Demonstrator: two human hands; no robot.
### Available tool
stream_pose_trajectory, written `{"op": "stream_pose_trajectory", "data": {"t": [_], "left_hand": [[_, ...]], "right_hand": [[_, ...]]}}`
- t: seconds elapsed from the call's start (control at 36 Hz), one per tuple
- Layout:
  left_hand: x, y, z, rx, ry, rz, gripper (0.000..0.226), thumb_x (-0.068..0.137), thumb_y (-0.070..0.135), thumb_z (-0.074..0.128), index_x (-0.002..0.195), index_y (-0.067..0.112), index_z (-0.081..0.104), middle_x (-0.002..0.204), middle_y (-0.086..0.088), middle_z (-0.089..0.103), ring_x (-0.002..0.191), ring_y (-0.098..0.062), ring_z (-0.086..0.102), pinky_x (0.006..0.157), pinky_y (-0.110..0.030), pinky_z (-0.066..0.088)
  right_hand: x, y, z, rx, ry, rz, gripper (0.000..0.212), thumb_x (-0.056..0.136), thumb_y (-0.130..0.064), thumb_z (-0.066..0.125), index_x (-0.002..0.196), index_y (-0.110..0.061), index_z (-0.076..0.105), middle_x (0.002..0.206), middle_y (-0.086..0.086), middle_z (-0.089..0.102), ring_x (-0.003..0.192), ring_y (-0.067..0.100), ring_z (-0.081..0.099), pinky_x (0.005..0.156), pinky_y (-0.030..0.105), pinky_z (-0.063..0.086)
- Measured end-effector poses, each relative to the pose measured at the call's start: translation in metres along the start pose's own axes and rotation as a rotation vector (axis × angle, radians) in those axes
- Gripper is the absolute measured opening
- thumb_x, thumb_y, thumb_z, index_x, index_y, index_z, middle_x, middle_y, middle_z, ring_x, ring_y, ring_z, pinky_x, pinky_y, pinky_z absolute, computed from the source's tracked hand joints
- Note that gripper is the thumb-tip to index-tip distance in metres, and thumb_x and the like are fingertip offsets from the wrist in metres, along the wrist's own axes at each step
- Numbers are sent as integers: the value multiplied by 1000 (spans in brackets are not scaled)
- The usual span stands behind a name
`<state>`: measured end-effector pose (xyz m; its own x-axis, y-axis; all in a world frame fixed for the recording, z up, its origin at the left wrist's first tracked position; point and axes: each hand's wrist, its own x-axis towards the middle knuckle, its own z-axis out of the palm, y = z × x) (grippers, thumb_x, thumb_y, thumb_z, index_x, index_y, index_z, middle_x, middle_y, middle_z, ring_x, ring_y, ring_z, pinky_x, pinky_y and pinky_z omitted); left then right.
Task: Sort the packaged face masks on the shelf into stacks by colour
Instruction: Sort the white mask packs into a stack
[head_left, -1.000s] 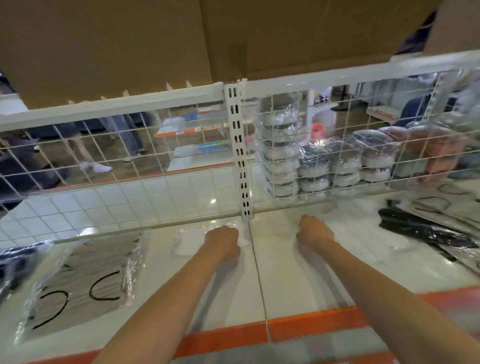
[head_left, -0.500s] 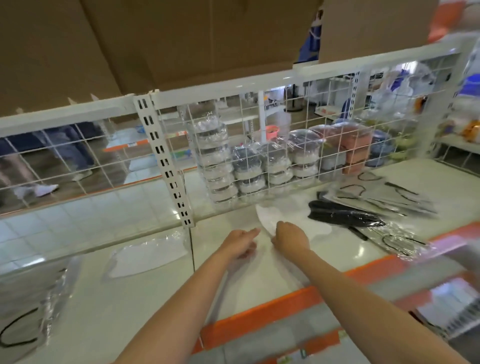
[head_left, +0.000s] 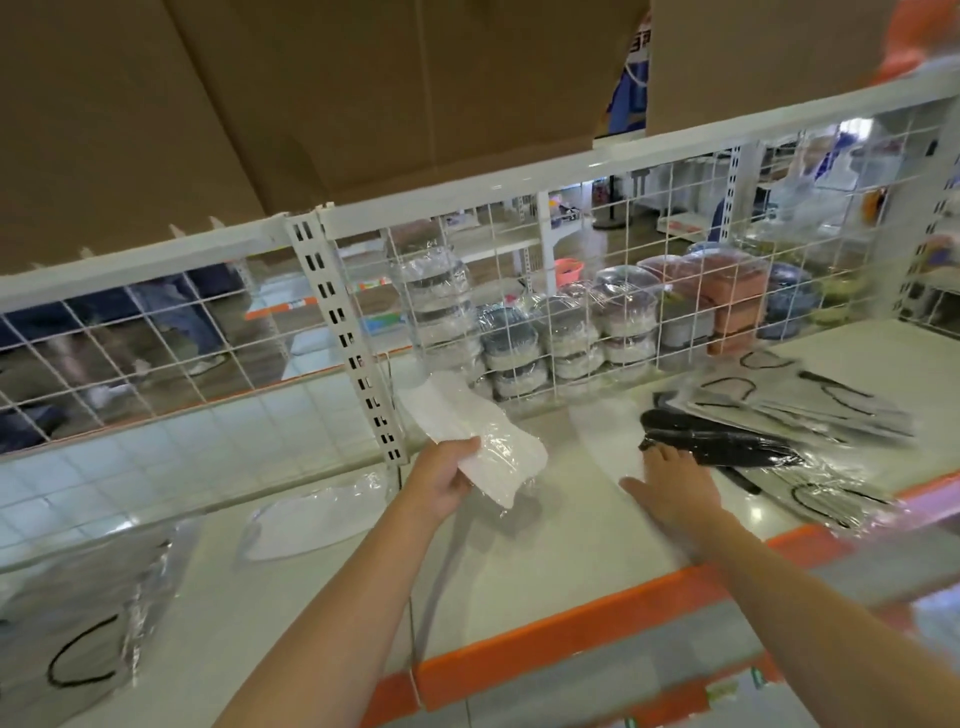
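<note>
Left hand (head_left: 441, 480) clamped on white mask (head_left: 475, 439), lifted off shelf (head_left: 545, 561). Right hand (head_left: 675, 486) flat, fingers apart, beside black masks (head_left: 722, 439).

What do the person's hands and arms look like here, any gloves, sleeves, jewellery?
Both are bare: left hand and right hand have no gloves, and no rings or watch show. Both forearms are uncovered down to the frame's bottom edge, with no sleeve in view.

Bare shelf (head_left: 545, 561) between the hands is open. Wire grid (head_left: 571, 291) blocks 12 o'clock; black masks (head_left: 727, 441) crowd 2 o'clock; white mask (head_left: 311, 514) lies at 9 o'clock.
</note>
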<state>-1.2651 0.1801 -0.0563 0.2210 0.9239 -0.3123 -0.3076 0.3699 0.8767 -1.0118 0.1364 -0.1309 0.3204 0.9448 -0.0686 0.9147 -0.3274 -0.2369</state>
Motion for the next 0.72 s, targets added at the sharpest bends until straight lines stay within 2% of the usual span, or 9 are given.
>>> {"op": "stream_pose_trajectory", "data": {"t": [0.06,0.14,0.22,0.36,0.42,0.5,0.56,0.61,0.72], "left_hand": [[-2,1,-6,11,9,0,37,91,-12,42,126,-2,48,94,-12,62,86,-25,59,77,-36,49],[-2,-1,-11,48,38,-14,37,92,-6,44,129,-2,46,98,-12,62,89,-26,59,77,-37,50],[-1,-5,-10,60,65,-44,35,94,4,48,129,-1,47,100,-12,63,89,-27,60,72,-38,50],[-1,-7,1,38,29,-116,30,96,27,52,119,7,51,104,-14,64,99,-31,59,83,-44,47],[-1,-11,5,31,27,-137,36,95,30,53,123,8,51,107,-15,65,98,-31,61,83,-44,49],[0,-17,10,65,32,-151,40,96,29,51,130,7,48,110,-16,63,94,-30,61,79,-43,49],[-2,-17,13,47,24,-168,36,97,28,49,126,7,50,104,-15,64,91,-29,61,78,-42,48],[-5,-15,13,21,9,-179,31,97,30,48,120,8,51,98,-14,64,88,-28,61,75,-41,49],[-5,-12,7,-33,12,-183,39,97,33,48,127,8,50,102,-15,65,92,-29,61,77,-43,48]], "right_hand": [[-3,-1,2,-41,71,-29,49,95,-44,43,133,-13,42,136,7,47,125,27,43,100,36,39],[-5,-10,-5,-139,70,-50,34,98,-32,40,127,-16,45,126,8,54,116,27,51,93,34,41],[-7,-20,-10,-190,74,-31,29,97,-24,42,124,-16,49,125,7,54,116,26,48,92,33,40],[-10,-52,-19,23,196,-80,30,98,-29,41,117,-14,59,121,6,57,116,25,45,92,36,39],[-12,-64,-21,42,172,-136,34,97,-34,42,123,-16,55,127,5,54,120,25,43,97,37,37],[-17,-62,-11,-49,19,-128,47,95,-42,44,133,-14,45,136,6,45,128,26,37,103,38,33],[-21,-50,0,-89,5,-99,42,96,-35,42,130,-11,46,133,6,47,127,24,39,102,36,34],[-22,-39,4,-112,62,-99,34,97,-23,39,126,-11,49,129,5,49,124,23,40,98,33,36],[-23,-35,-2,-85,97,-96,29,94,-10,40,121,-12,53,124,4,50,120,22,44,91,32,43]]}}
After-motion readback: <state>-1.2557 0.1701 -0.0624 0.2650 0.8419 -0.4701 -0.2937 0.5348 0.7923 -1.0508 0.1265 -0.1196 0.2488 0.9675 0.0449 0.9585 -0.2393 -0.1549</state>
